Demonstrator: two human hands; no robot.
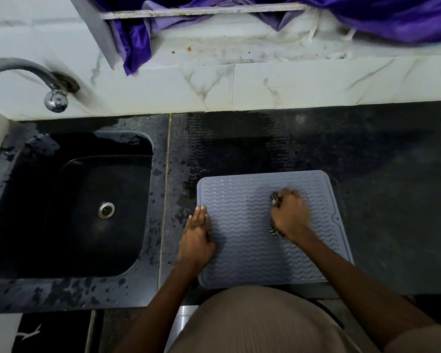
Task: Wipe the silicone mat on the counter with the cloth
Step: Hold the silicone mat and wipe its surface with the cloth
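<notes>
Gripping a bunched striped cloth, right hand rubs ridged grey mat; left hand presses flat.

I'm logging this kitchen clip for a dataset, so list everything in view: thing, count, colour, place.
mat: one, grey with a wavy pattern, flat on the counter, right of the sink.
cloth: one, black-and-white patterned, on the mat, mostly hidden under the right hand.
counter: one, black stone, wet beside the sink.
sink: one, black, set in the counter at left.
drain: one, metal, in the sink's floor.
tap: one, metal, on the wall above the sink.
wall: white marbled tiles, behind the counter.
curtain: purple, along the top.
left hand: fingers straight, pressing the mat's left edge.
right hand: grips the cloth on the mat; blurred.
</notes>
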